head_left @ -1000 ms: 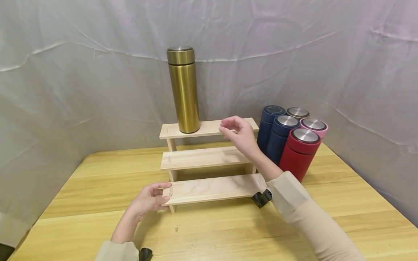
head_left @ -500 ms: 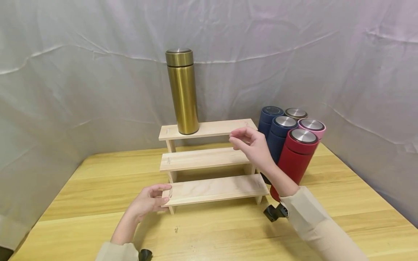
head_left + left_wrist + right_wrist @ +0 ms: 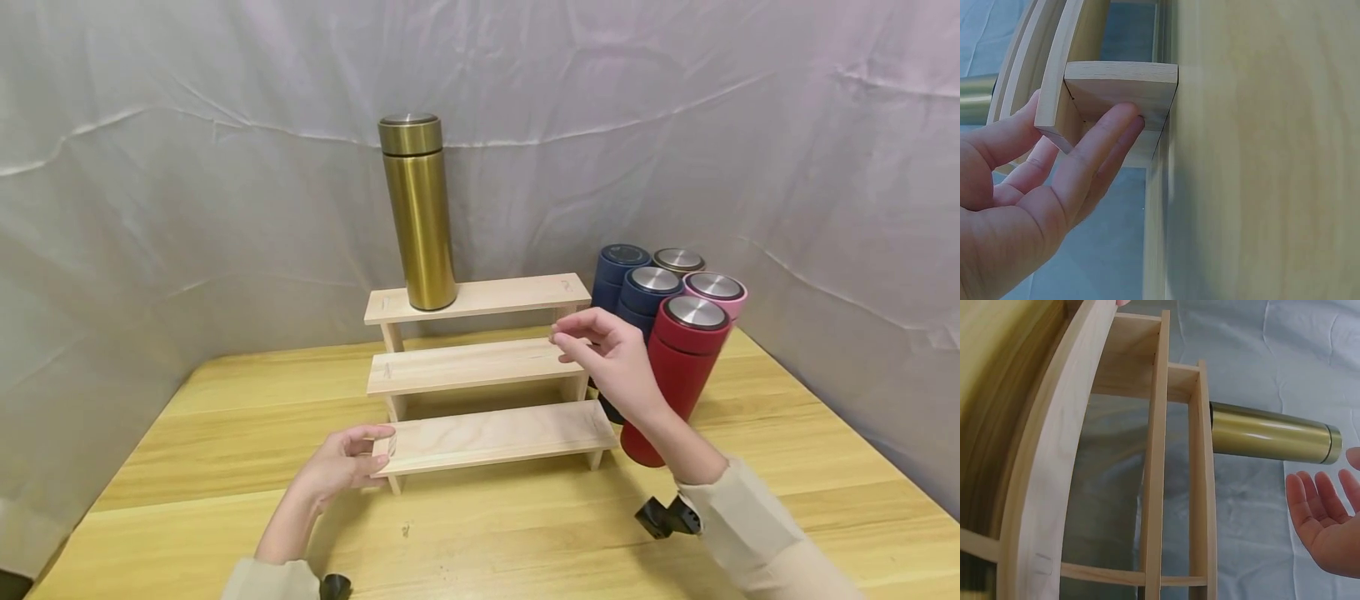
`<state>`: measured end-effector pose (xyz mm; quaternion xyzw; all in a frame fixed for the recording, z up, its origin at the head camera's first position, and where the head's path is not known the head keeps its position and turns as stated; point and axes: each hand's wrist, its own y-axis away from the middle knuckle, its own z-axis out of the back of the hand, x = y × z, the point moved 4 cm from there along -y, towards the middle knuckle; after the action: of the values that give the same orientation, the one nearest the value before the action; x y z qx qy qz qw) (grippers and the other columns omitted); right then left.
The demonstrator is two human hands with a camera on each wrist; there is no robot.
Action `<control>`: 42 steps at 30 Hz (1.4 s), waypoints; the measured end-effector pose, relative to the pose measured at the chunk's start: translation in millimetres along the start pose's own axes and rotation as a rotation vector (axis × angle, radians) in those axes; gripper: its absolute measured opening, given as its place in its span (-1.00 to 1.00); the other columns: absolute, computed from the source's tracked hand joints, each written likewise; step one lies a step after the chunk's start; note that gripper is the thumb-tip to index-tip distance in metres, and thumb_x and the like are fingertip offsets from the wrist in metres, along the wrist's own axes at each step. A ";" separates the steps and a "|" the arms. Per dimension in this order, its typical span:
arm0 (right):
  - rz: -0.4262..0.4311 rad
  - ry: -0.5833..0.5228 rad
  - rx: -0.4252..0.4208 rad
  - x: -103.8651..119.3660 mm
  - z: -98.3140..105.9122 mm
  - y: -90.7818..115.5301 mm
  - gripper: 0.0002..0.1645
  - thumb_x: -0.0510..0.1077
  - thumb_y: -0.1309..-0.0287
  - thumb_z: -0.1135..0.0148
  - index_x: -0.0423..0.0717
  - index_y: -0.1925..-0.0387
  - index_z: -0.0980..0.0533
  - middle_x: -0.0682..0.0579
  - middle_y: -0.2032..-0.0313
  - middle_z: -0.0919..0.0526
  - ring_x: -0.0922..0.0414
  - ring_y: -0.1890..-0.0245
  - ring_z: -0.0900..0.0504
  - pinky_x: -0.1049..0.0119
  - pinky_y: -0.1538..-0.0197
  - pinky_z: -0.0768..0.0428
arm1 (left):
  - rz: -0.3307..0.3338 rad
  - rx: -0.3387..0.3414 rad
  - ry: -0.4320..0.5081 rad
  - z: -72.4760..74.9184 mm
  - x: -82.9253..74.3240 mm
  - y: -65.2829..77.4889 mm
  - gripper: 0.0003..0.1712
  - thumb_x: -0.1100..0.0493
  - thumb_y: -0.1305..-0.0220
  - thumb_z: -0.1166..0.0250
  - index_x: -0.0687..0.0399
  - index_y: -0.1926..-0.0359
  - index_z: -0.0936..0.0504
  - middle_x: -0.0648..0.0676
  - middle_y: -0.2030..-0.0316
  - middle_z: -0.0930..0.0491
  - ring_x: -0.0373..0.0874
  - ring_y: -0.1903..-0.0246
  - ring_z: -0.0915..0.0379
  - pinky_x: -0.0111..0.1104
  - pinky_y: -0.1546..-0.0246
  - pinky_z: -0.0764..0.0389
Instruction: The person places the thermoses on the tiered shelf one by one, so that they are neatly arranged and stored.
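Observation:
A three-tier wooden display stand [image 3: 495, 434] stands on the table. My left hand [image 3: 339, 463] holds the left end of its lowest step; in the left wrist view the thumb lies on the board [image 3: 1054, 81] and the fingers reach to the side support [image 3: 1122, 94]. Upright on the top step, towards its left, is a gold thermos bottle [image 3: 420, 225]. My right hand [image 3: 611, 358] hovers over the right end of the stand, near a red thermos bottle [image 3: 678, 383], fingers loosely bent. Nothing is between them, as the right wrist view shows the hand [image 3: 1335, 531] empty.
Behind the red bottle, at the right of the stand, several more thermos bottles stand close together: two blue ones [image 3: 641, 300], a pink one [image 3: 738, 307] and one with a gold-rimmed lid [image 3: 680, 260]. A grey cloth [image 3: 262, 225] hangs behind the wood-grain table [image 3: 225, 433].
My right hand has moved right and down, from over the top step towards the red bottle. The left hand has stayed at the lowest step. The gold bottle stands where it was.

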<state>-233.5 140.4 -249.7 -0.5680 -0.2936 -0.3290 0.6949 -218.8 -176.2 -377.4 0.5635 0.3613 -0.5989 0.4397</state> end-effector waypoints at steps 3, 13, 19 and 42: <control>0.011 -0.004 -0.006 1.6 4.3 5.8 -0.86 -0.42 -0.06 -0.13 -0.42 0.28 -0.47 -0.08 0.34 -0.61 0.19 0.38 -0.58 0.34 0.31 -0.61 | -0.001 0.002 0.003 0.1 0.6 0.3 -0.46 0.41 -0.18 -0.11 0.56 -0.14 -0.17 0.49 -0.02 -0.23 -0.01 0.20 -0.43 -0.07 0.15 -0.52; 0.085 -0.085 -0.074 5.3 25.6 25.1 -0.84 -0.54 -0.01 -0.08 -0.51 0.29 -0.44 -0.11 0.35 -0.60 0.18 0.36 -0.59 0.39 0.31 -0.60 | 0.000 -0.002 -0.001 0.4 1.8 1.0 -0.46 0.41 -0.17 -0.11 0.56 -0.14 -0.16 0.53 -0.04 -0.19 0.05 0.15 -0.41 -0.07 0.16 -0.52; 0.123 -0.152 -0.066 7.7 34.2 37.6 -0.80 -0.62 0.02 -0.02 -0.53 0.28 -0.40 -0.11 0.33 -0.59 0.16 0.35 -0.60 0.40 0.32 -0.60 | 0.010 -0.006 0.002 0.0 1.8 1.5 -0.46 0.42 -0.16 -0.11 0.57 -0.14 -0.16 0.47 0.02 -0.27 -0.01 0.22 -0.44 -0.07 0.15 -0.52; 0.172 -0.185 -0.074 5.8 80.1 80.3 -0.75 -0.69 0.09 0.01 -0.55 0.29 -0.41 -0.11 0.32 -0.60 0.13 0.32 -0.60 0.41 0.33 -0.60 | 0.007 -0.002 -0.003 -1.2 0.2 0.3 -0.45 0.42 -0.17 -0.10 0.57 -0.15 -0.15 0.47 0.00 -0.26 -0.02 0.22 -0.43 -0.07 0.14 -0.51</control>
<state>-169.2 229.5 -278.5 -0.6442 -0.2941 -0.2251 0.6692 -218.1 -175.2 -377.7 0.5636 0.3593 -0.5978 0.4427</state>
